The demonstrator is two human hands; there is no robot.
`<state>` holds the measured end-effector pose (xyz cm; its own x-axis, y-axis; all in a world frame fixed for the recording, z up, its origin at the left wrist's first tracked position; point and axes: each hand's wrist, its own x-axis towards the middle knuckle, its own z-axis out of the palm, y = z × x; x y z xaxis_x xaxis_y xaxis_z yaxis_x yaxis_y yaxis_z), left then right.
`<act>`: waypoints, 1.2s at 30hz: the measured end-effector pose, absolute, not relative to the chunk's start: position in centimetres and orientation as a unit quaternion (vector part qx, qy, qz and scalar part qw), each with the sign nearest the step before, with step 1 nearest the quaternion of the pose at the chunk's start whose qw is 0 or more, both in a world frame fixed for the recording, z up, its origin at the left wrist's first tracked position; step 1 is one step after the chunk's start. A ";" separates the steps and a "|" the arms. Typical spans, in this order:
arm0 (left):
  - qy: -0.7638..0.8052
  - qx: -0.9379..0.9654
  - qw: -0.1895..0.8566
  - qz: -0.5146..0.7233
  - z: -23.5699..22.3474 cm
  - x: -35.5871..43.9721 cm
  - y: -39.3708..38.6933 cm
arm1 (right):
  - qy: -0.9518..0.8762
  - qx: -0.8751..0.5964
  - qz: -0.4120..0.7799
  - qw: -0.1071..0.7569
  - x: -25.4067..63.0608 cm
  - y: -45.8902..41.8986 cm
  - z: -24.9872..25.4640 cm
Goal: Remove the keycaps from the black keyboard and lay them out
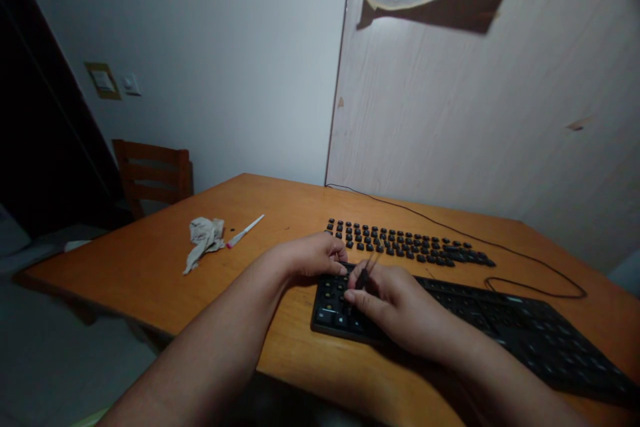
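A black keyboard (500, 323) lies along the front of the table, with several keycaps off at its left end and bare switch stems showing. My left hand (317, 257) is curled at the keyboard's upper left edge, its thumb on the top and its fingers bent behind, gripping it. Over the left keys, my right hand (395, 300) pinches a small black keycap puller (364, 275) whose thin wires point up and away from the keys. Behind the keyboard, loose black keycaps (400, 240) are laid out in rows on the table.
A crumpled tissue (206, 235) and a white brush (246, 231) lie on the wooden table (280, 210) to the left. The black cable (540, 257) loops behind the keyboard on the right. A wooden chair (154, 173) stands beyond the table's left side, near the wall.
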<state>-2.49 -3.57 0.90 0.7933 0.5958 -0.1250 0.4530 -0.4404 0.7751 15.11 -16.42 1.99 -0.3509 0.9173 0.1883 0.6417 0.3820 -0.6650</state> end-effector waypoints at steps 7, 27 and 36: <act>0.311 0.856 0.407 0.077 0.8 -2.6 -3.5 | -0.781 -0.499 0.253 0.279 15.1 -16.3 2.1; 0.317 0.881 0.347 0.062 1.4 -2.2 -4.2 | -0.812 -0.473 0.215 0.266 15.0 -16.7 2.0; 0.305 0.888 0.338 0.060 1.1 -2.3 -3.6 | -0.736 -0.468 0.350 0.341 15.7 -15.1 0.6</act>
